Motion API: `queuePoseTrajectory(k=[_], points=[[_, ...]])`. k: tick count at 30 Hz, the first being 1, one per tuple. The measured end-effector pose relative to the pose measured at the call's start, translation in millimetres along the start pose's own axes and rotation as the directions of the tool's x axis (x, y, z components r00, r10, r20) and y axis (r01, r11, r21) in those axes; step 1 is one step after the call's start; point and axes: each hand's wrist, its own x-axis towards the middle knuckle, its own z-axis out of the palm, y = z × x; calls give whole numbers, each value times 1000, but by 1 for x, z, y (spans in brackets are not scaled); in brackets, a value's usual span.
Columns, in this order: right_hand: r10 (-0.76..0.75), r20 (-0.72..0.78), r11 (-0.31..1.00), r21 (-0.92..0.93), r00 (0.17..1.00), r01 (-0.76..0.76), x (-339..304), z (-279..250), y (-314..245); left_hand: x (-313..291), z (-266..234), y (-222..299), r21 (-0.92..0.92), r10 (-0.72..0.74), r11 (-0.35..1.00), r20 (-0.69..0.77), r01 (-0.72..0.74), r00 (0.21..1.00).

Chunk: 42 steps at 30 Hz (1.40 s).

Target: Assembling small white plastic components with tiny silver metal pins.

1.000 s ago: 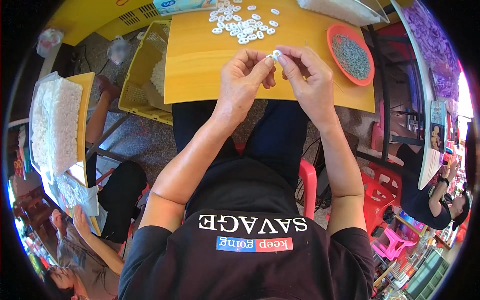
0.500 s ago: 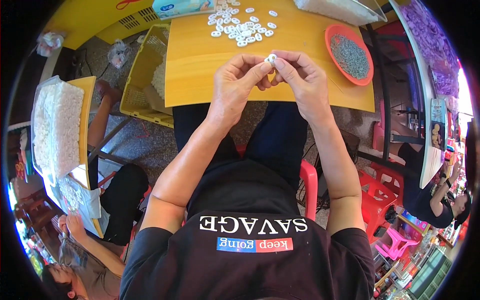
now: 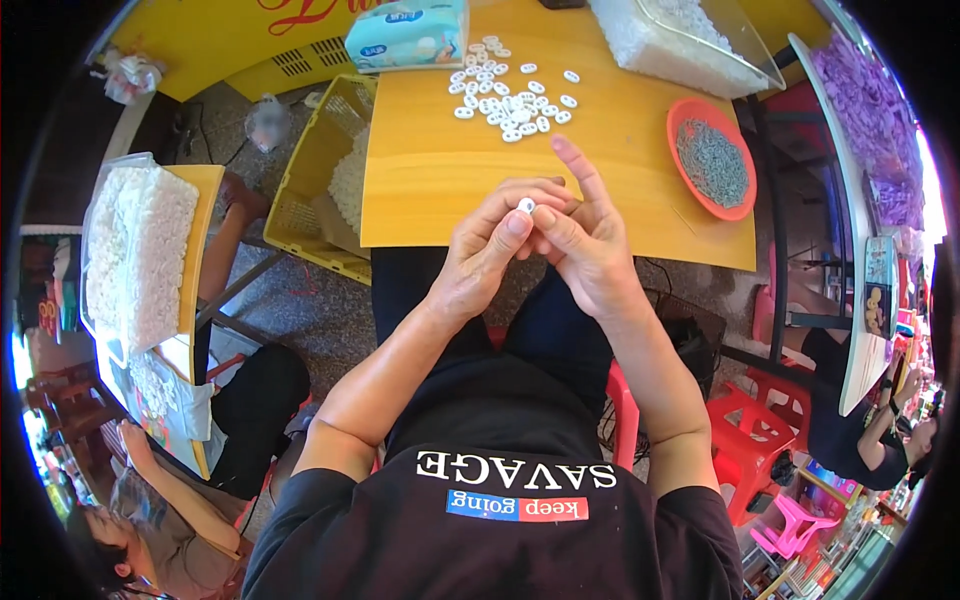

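Note:
In front of my body, near the table's front edge, both hands meet around a small white plastic piece (image 3: 526, 205) with a dark hole showing. My left hand (image 3: 478, 245) pinches it between thumb and fingers. My right hand (image 3: 592, 250) closes in from the other side, its thumb tip against the piece and its index finger raised and straight. The fingers hide most of the piece. Beyond my hands lies a loose pile of white oval two-hole pieces (image 3: 515, 108) on the wooden table (image 3: 430, 190).
An orange-red bowl (image 3: 673, 150) of small grey metal parts stands at the right. Behind are a tissue pack (image 3: 410, 38) and a clear bin of white pieces (image 3: 680, 35). A yellow crate (image 3: 290, 205) stands left of the table. A co-worker (image 3: 190, 540) sits at lower left.
My hands have come nearer to my body with the piece, and my right index finger has lifted away from it. The whole view has shifted, so the table appears lower.

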Motion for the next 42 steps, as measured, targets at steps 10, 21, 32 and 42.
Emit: queuePoseTrajectory(k=[10, 21, 32, 42], points=[[5, 55, 999, 48, 998, -7, 17, 23, 17, 1, -19, 8, -70, 145, 987, -28, -146, 989], [-10, -54, 870, -492, 999, -18, 32, 12, 18, 8, -91, 53, 276, 246, 950, -376, -145, 893], [-335, -211, 540, -842, 918, 4, 53, -86, -32, 6, -171, 67, 797, 448, 598, -419, 84, 790], [-225, 287, 283, -895, 931, 344, 46, -32, -22, 38, -20, 42, 294, -173, 950, 200, 109, 964]])
